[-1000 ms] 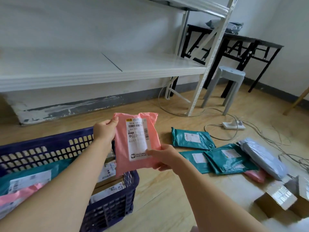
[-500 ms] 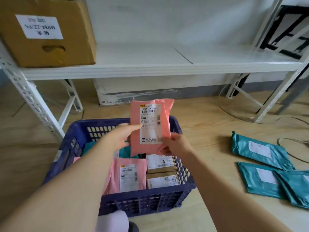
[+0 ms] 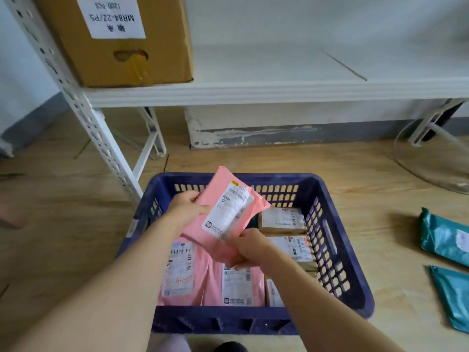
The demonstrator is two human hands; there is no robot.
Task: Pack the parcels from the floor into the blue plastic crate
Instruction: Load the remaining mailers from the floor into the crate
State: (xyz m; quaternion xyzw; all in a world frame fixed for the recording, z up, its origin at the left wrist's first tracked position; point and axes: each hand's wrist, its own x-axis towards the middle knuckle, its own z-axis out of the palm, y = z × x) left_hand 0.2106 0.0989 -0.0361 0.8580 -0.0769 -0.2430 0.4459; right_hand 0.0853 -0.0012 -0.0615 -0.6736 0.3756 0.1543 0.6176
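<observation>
I hold a pink parcel (image 3: pixel 220 212) with a white label tilted over the blue plastic crate (image 3: pixel 337 250). My left hand (image 3: pixel 185 207) grips its upper left edge. Its lower end is pinched by my right hand (image 3: pixel 250 247). Inside the crate lie two pink parcels (image 3: pixel 185 273) on the left and brown cardboard parcels (image 3: pixel 281 221) on the right. Two teal parcels (image 3: pixel 444 240) lie on the wooden floor to the right of the crate.
A white metal shelf (image 3: pixel 253 91) stands behind the crate, with a large cardboard box (image 3: pixel 121 47) on it at the left. Its perforated leg (image 3: pixel 101 138) comes down just left of the crate. A thin cable (image 3: pixel 416 168) loops on the floor at the right.
Both hands carried the pink parcel left from beside the crate to over it, then lowered and tilted it. The view swung left and down onto the crate.
</observation>
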